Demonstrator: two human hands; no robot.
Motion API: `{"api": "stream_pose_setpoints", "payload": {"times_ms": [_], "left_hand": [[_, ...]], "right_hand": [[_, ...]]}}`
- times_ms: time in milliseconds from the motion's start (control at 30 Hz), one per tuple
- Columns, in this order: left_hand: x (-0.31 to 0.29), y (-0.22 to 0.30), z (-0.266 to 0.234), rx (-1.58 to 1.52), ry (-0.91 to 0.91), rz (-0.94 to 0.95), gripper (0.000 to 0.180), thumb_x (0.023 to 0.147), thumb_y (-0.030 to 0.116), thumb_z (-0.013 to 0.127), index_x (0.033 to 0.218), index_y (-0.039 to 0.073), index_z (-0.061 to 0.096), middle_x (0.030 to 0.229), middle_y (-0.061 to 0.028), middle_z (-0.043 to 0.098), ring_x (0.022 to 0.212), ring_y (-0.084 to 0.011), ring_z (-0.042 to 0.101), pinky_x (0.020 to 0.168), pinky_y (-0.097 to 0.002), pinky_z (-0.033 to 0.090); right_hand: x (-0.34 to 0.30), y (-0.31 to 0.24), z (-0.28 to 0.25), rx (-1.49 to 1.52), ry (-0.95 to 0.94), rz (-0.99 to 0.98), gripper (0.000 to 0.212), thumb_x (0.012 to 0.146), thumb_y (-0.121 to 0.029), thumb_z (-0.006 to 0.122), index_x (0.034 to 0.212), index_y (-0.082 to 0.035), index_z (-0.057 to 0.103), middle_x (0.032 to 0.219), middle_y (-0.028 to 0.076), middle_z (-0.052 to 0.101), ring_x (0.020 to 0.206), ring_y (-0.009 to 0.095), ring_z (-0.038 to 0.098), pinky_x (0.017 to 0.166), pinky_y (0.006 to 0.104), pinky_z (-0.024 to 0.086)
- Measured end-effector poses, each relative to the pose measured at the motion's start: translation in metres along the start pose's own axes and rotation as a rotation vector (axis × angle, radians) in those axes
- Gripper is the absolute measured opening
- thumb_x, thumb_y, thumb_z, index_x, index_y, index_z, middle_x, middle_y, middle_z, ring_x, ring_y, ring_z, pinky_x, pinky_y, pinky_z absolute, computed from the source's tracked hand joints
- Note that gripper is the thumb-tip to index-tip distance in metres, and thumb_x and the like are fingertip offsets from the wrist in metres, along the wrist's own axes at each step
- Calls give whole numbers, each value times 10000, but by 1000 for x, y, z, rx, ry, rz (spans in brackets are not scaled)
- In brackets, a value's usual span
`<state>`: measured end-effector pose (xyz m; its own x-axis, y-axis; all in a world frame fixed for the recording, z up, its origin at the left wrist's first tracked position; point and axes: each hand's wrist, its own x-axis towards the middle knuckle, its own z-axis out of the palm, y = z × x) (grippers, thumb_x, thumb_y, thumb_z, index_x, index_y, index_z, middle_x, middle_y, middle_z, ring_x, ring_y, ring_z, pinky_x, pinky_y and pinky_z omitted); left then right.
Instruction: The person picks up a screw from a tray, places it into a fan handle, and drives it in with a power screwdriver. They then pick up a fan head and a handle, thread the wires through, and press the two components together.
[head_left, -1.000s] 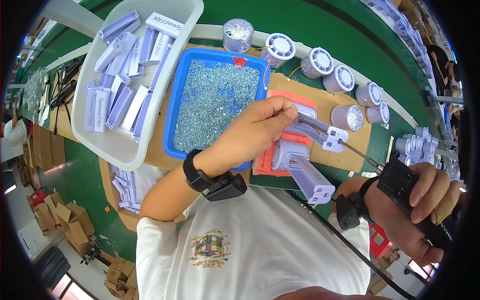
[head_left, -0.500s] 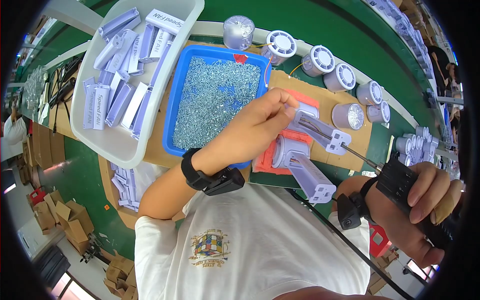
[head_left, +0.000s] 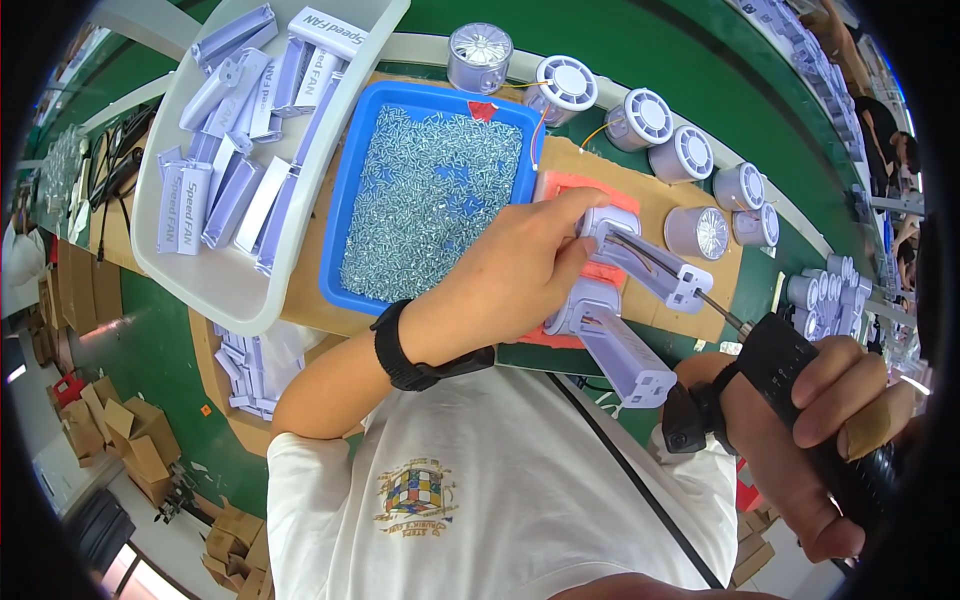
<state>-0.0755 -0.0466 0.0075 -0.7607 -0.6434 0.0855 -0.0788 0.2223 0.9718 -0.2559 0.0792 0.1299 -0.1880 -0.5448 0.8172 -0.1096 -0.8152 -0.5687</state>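
Left hand [head_left: 520, 265], near the frame's centre, pinches the rounded upper-left end of a pale lilac, trough-shaped plastic handle [head_left: 655, 268] over coral foam padding [head_left: 557, 182]. The handle's long axis slants down-right toward the right hand [head_left: 775, 450], farther off, its fingers wrapped around a black cylindrical electric screwdriver [head_left: 775, 358]; the slim metal shaft [head_left: 722, 312] enters the handle's lower-right end, roughly in line.

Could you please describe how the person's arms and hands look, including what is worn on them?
Short white sleeves leave both forearms bare. The left hand is ungloved, with a black wrist strap. The right hand is also ungloved, with a boxy black device strapped at its wrist and a tan covering on one finger.
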Motion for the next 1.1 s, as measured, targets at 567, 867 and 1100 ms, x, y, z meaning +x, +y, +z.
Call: {"api": "stream_pose_setpoints", "payload": {"times_ms": [567,867,1100], "left_hand": [[1,-3,0,52,-3,30,374,941,-3,607,1311,49,581,619,-90,501,551,-222,525,560,-352,443],[-22,17,-25,225,105,-17,305,911,29,642,1213,40,601,792,-151,610,686,-333,616,629,-427,497],[-59,-4,-55,690,-102,-147,109,864,101,701,946,34,675,903,-135,645,775,-369,661,678,-464,540]], "right_hand": [[8,9,14,-26,98,83,618,809,-554,754,1136,-68,557,828,2,533,646,128,522,579,279,369],[8,-8,-4,17,126,-53,515,796,-533,751,993,-97,560,807,-4,518,613,107,520,558,262,375],[-1,-20,-8,16,177,-36,514,798,-564,731,958,-109,553,800,-6,495,597,99,517,551,244,378]]}}
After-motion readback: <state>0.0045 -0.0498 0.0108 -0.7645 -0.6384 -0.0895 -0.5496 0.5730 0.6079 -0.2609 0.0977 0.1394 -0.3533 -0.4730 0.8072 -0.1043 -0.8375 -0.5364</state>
